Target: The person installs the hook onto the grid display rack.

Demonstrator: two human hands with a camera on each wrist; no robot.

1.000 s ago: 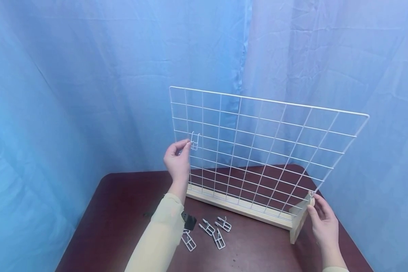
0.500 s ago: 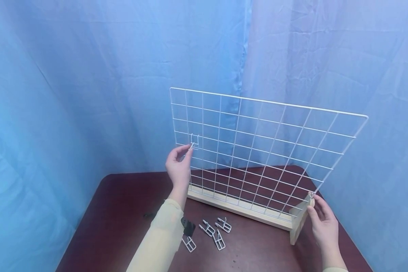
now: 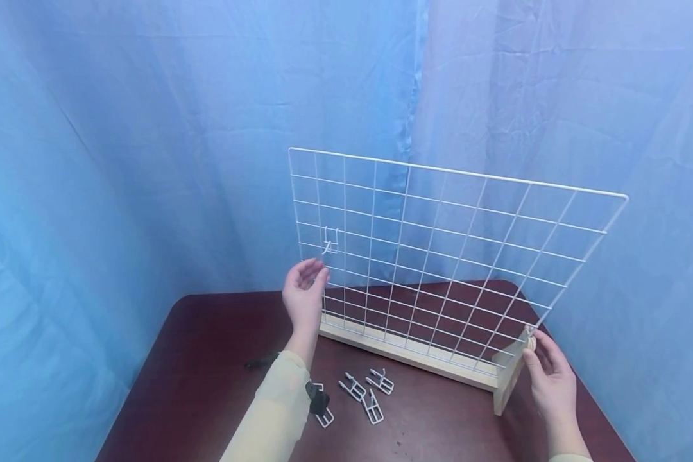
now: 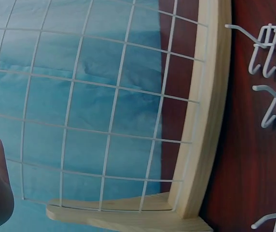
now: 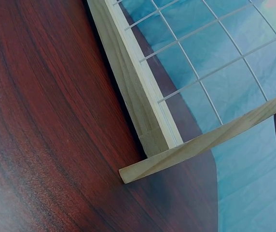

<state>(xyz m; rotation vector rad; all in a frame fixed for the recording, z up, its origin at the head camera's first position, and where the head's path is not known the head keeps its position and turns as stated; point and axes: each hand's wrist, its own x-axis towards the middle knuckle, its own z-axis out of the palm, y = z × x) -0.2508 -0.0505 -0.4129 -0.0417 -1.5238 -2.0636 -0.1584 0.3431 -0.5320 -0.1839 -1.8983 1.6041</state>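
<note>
A white wire grid panel (image 3: pixel 450 171) stands upright in a wooden stand (image 3: pixel 502 391). Near the panel's left side hangs a small white wire hook (image 3: pixel 327 248), its prong sticking out toward the front. My left hand (image 3: pixel 303 296) is just below that prong, fingertips apart from it and holding nothing; only its edge shows in the left wrist view. At the stand's right end, my right hand (image 3: pixel 556 382) grips the wooden end piece (image 5: pixel 200 144) between thumb and fingers. In the right wrist view just part of this hand appears at the edge.
Several more white wire hooks (image 3: pixel 373 420) lie on the dark red table (image 3: pixel 439 423) in front of the stand. One is partly covered by the black wrist device (image 3: pixel 319 399) on the left arm. Blue curtains (image 3: pixel 179 128) hang behind the table.
My left hand has let go of the wire hook and drawn downward from it, leaving the hook on the grid. My right hand keeps its grip at the same place.
</note>
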